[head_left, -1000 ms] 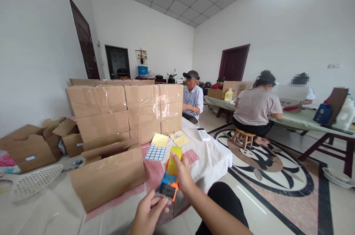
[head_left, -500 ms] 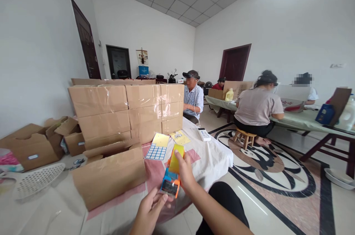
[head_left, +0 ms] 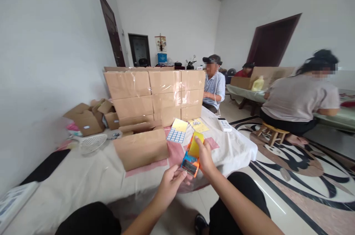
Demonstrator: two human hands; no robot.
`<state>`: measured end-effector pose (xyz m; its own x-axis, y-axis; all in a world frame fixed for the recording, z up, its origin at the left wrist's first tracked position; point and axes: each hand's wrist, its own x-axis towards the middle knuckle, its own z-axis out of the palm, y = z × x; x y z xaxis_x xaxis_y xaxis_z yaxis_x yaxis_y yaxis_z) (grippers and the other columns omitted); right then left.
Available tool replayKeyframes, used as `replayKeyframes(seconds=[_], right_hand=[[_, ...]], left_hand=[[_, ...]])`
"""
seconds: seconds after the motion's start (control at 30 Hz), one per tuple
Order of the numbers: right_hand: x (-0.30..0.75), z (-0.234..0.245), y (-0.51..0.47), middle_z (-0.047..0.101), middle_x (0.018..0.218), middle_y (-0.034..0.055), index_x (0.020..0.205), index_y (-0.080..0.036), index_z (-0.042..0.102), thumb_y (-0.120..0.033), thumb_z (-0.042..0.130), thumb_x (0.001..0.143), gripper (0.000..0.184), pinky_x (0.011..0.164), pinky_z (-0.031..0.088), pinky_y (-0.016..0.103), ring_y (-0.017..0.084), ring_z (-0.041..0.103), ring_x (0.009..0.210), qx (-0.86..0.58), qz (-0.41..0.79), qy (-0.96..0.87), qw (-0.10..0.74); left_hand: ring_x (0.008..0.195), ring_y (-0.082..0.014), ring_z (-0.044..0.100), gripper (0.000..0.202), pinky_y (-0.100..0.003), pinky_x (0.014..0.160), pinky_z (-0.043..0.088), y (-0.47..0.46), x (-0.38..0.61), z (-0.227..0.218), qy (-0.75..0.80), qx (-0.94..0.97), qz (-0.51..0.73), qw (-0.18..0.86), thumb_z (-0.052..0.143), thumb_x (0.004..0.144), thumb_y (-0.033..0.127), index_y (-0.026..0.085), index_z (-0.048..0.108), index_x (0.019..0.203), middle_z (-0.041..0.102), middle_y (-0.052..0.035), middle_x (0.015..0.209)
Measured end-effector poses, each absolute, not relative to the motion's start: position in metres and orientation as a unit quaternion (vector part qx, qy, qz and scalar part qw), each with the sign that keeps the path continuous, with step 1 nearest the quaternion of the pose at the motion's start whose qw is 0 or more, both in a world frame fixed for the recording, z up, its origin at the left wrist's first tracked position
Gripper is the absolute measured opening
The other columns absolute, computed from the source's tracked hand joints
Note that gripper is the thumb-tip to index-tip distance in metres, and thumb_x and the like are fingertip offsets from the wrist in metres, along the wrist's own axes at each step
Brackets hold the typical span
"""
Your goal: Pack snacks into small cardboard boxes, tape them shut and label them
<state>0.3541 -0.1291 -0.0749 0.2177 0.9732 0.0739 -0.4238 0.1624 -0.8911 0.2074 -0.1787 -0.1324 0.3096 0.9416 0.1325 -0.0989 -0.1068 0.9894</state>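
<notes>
My right hand is wrapped round a blue, orange and yellow handheld piece with a dark window-like lower end. Its exact kind I cannot make out. The right thumb lies on the yellow part. At the lower end, my left hand has its thumb and fingers closed on the edge. The piece is held tilted above the near edge of the cloth-covered table. Just beyond it lie a sheet of blue-framed labels and a yellow printed sheet.
Stacked taped cardboard boxes stand behind an open carton. A white perforated scoop lies left, and a white device lies right. One person sits behind the boxes; another sits on a wooden stool.
The view has turned left and tilted down, so the table and hands appear shifted and my legs show more. Both hands keep hold of the coloured piece in much the same pose.
</notes>
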Motion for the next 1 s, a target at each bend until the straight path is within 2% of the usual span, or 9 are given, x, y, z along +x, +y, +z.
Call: replayKeyframes(seconds=[0.37, 0.47, 0.63, 0.77, 1.0], right_hand=[[0.345, -0.070, -0.124, 0.070, 0.072, 0.0019, 0.094, -0.022, 0.064, -0.052, 0.074, 0.079, 0.035, 0.054, 0.053, 0.034, 0.022, 0.066, 0.061, -0.390, 0.523, -0.367, 0.664], [0.342, -0.070, -0.122, 0.069, 0.070, 0.0015, 0.093, -0.022, 0.063, -0.053, 0.073, 0.078, 0.036, 0.054, 0.054, 0.034, 0.023, 0.067, 0.063, -0.385, 0.525, -0.369, 0.663], [0.332, -0.067, -0.123, 0.068, 0.066, 0.0014, 0.088, -0.022, 0.064, -0.050, 0.074, 0.077, 0.032, 0.053, 0.053, 0.034, 0.023, 0.065, 0.058, -0.387, 0.549, -0.342, 0.656], [0.319, -0.067, -0.126, 0.069, 0.066, 0.0028, 0.085, -0.022, 0.064, -0.052, 0.071, 0.079, 0.031, 0.053, 0.053, 0.035, 0.022, 0.064, 0.056, -0.387, 0.578, -0.336, 0.635], [0.324, -0.065, -0.109, 0.074, 0.079, 0.0062, 0.093, -0.023, 0.062, -0.058, 0.064, 0.082, 0.037, 0.061, 0.057, 0.040, 0.028, 0.071, 0.070, -0.397, 0.540, -0.349, 0.655]], left_hand=[[0.067, -0.0180, 0.071, 0.041, -0.030, 0.069, 0.054, -0.175, 0.194, -0.120, 0.347, 0.571, 0.465, 0.580, 0.070, 0.084, 0.055, 0.014, 0.067, 0.090, 0.079, -0.0127, 0.089], [0.070, -0.0193, 0.071, 0.042, -0.031, 0.070, 0.055, -0.175, 0.190, -0.118, 0.354, 0.572, 0.461, 0.578, 0.071, 0.083, 0.054, 0.014, 0.069, 0.094, 0.079, -0.0130, 0.090], [0.067, -0.0189, 0.070, 0.039, -0.030, 0.069, 0.053, -0.173, 0.184, -0.120, 0.377, 0.559, 0.480, 0.561, 0.072, 0.081, 0.052, 0.014, 0.069, 0.087, 0.078, -0.0104, 0.083], [0.067, -0.0187, 0.070, 0.039, -0.031, 0.070, 0.054, -0.170, 0.181, -0.126, 0.387, 0.544, 0.496, 0.555, 0.074, 0.078, 0.049, 0.014, 0.067, 0.095, 0.078, -0.0090, 0.087], [0.072, -0.0191, 0.070, 0.037, -0.032, 0.074, 0.053, -0.174, 0.162, -0.126, 0.422, 0.536, 0.502, 0.532, 0.068, 0.083, 0.045, 0.017, 0.062, 0.106, 0.077, -0.0078, 0.086]])
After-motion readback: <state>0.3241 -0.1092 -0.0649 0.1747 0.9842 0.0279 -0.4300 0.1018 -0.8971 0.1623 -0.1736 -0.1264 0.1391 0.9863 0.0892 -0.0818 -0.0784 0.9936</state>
